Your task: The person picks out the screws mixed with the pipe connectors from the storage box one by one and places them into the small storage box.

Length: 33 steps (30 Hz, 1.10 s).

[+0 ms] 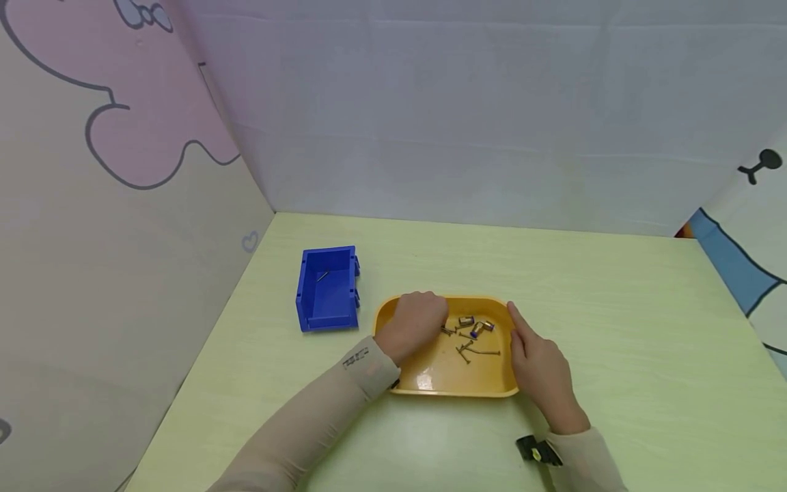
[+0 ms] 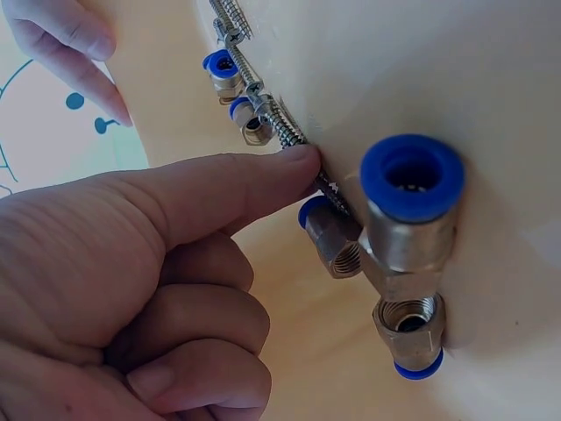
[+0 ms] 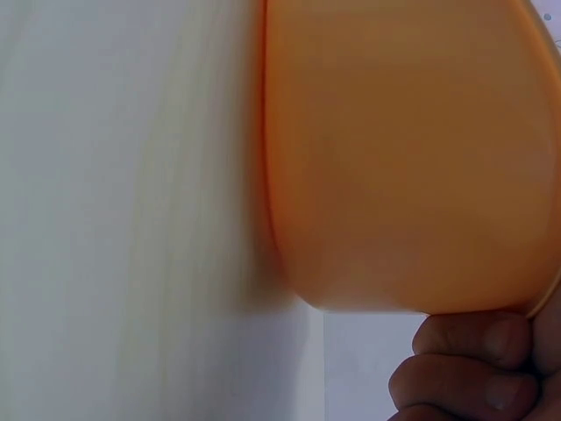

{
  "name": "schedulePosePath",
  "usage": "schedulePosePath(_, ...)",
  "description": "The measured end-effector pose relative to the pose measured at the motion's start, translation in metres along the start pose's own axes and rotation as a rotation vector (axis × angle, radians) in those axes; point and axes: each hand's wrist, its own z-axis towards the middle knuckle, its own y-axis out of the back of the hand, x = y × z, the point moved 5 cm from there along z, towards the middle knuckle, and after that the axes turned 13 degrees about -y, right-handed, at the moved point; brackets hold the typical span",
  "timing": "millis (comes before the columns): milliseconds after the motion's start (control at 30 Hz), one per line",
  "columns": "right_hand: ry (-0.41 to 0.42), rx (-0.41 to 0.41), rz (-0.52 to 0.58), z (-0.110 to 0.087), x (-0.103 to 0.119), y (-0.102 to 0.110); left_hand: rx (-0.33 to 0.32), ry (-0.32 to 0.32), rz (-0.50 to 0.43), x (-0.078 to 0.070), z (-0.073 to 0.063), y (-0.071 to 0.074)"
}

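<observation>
One yellow tray [image 1: 455, 384] rests on the tabletop [image 1: 633, 307]; the right hand [image 1: 544, 369] grasps its right end. Inside it, the left hand [image 1: 415, 324] pinches one screw [image 2: 333, 191]. Five blue-collared fittings [image 2: 408, 235] lie about its fingertips. Loose screws [image 1: 486, 352] right of these fingers overlap, count not determinable. One blue bin [image 1: 330, 301], containing one slim metal piece [image 1: 322, 276], stands left of and beyond the left fingers.

- The beige-sleeved left arm [image 1: 313, 406] is slanting inward; the bare left hand [image 1: 413, 324] is pinching at the thumb [image 2: 232, 186], its lower fingers [image 2: 215, 320] lying curled.
- The beige-sleeved right arm [image 1: 584, 461] is angling inward; the bare right hand [image 1: 544, 371] is gripping, its forefinger [image 1: 522, 322] lying straight.
</observation>
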Motion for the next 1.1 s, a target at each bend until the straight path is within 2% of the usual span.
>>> schedulePosePath(233, -0.001, 0.002, -0.003, 0.001, -0.001, -0.001, -0.007, 0.005, 0.038, 0.002, 0.001, -0.002)
schedulePosePath(400, 0.001, -0.006, -0.005, 0.001, -0.002, -0.002, -0.011, 0.016, 0.024, 0.002, 0.001, 0.000)
schedulePosePath(633, 0.000, -0.007, -0.006, 0.001, -0.002, -0.002, -0.062, 0.013, -0.061, 0.003, 0.000, 0.003)
schedulePosePath(800, 0.006, -0.013, -0.008, 0.001, -0.002, -0.001, -0.083, -0.019, -0.130, 0.003, 0.000, 0.007)
schedulePosePath(933, 0.011, -0.015, -0.015, 0.001, -0.001, -0.001, -0.088, -0.041, -0.227, 0.003, -0.003, 0.014)
schedulePosePath(1100, 0.003, -0.006, -0.025, 0.002, -0.001, -0.001, -0.095, -0.019, -0.306, 0.006, -0.006, 0.026)
